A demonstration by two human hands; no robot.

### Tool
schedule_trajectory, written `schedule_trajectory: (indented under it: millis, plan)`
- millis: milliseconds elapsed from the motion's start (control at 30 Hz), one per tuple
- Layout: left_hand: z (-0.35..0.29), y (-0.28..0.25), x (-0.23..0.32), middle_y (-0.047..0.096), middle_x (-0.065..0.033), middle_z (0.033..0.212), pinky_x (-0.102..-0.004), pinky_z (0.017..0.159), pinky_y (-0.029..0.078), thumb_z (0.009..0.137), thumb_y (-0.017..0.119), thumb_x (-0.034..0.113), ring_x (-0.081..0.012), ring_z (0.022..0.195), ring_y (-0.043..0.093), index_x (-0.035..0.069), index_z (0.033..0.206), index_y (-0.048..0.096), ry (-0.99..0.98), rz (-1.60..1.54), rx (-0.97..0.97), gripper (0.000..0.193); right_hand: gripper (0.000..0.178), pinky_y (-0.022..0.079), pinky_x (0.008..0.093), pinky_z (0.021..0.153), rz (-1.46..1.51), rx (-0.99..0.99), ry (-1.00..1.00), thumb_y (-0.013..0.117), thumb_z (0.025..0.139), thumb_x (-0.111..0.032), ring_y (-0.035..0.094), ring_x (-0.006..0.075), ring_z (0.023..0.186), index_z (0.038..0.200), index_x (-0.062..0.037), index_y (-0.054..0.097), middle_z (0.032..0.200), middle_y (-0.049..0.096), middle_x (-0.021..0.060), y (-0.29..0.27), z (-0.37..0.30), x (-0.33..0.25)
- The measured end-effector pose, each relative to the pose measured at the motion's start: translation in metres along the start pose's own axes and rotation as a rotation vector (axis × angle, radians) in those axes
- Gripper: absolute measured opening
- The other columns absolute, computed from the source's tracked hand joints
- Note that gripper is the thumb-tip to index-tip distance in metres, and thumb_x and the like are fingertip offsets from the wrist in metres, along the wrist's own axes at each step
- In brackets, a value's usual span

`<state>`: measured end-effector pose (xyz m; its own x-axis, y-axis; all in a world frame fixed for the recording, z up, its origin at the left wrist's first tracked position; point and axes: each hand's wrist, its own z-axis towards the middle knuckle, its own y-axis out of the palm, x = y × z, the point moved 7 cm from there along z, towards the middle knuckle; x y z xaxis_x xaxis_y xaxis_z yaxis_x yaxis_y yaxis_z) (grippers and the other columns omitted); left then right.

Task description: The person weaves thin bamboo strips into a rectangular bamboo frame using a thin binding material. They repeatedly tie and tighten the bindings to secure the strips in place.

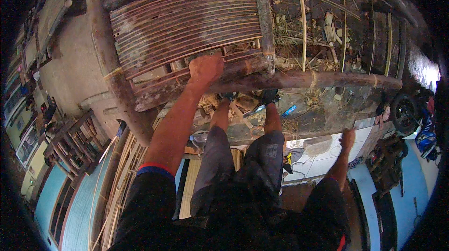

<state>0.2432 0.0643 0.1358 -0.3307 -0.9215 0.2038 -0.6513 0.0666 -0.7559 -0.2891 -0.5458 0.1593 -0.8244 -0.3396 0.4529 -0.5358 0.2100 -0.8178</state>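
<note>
A bamboo frame [299, 81] of thick dark poles stretches across in front of me. Its left part carries a panel of thin parallel bamboo slats [187, 17]. My left hand [206, 68] is closed in a fist at the near edge of this panel, just above the near pole. Whatever its fingers hold, if anything, is hidden beneath the hand. Out to the right, well away from the frame, my right hand [347, 138] hangs low with its fingers curled. I cannot make out anything in it.
Bamboo scraps [332, 36] litter the ground beyond the frame's right part, crossed by a few loose strips [303, 26]. Long split bamboo [117, 190] leans at the lower left. A wheel [404, 111] stands at right. A blue packet [289, 110] lies near my feet.
</note>
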Motion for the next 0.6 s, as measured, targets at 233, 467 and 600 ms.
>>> schedule_trajectory:
  millis: [233, 467, 600]
  plan:
    - [0.001, 0.001, -0.006, 0.073, -0.0193, 0.088, -0.0513, 0.07, 0.056, 0.098, 0.05, 0.034, -0.0396, 0.084, 0.072, 0.013, 0.102, 0.07, 0.033, 0.086, -0.019, 0.029, 0.06, 0.045, 0.0496, 0.099, 0.638, 0.07, -0.959, 0.078, 0.08, -0.036, 0.054, 0.0416, 0.115, 0.128, -0.0058, 0.057, 0.117, 0.06, 0.022, -0.128, -0.26, -0.468]
    - [-0.003, -0.012, 0.0, 0.072, -0.0192, 0.087, -0.0508, 0.071, 0.056, 0.098, 0.05, 0.036, -0.039, 0.081, 0.072, 0.017, 0.105, 0.069, 0.044, 0.063, -0.007, 0.028, 0.048, 0.05, 0.051, 0.091, 0.463, 0.082, -1.231, 0.071, 0.085, -0.044, 0.058, 0.0387, 0.109, 0.111, -0.0048, 0.063, 0.107, 0.062, 0.0184, -0.133, -0.328, -0.573]
    - [-0.002, -0.009, -0.003, 0.072, -0.0184, 0.085, -0.0502, 0.07, 0.056, 0.097, 0.051, 0.035, -0.0376, 0.08, 0.072, 0.016, 0.101, 0.069, 0.077, 0.048, 0.003, 0.026, 0.033, 0.05, 0.0494, 0.09, 1.021, -0.307, -1.216, 0.064, 0.093, -0.035, 0.062, 0.0362, 0.1, 0.095, -0.0029, 0.066, 0.093, 0.064, 0.016, -0.126, -0.327, -0.578]
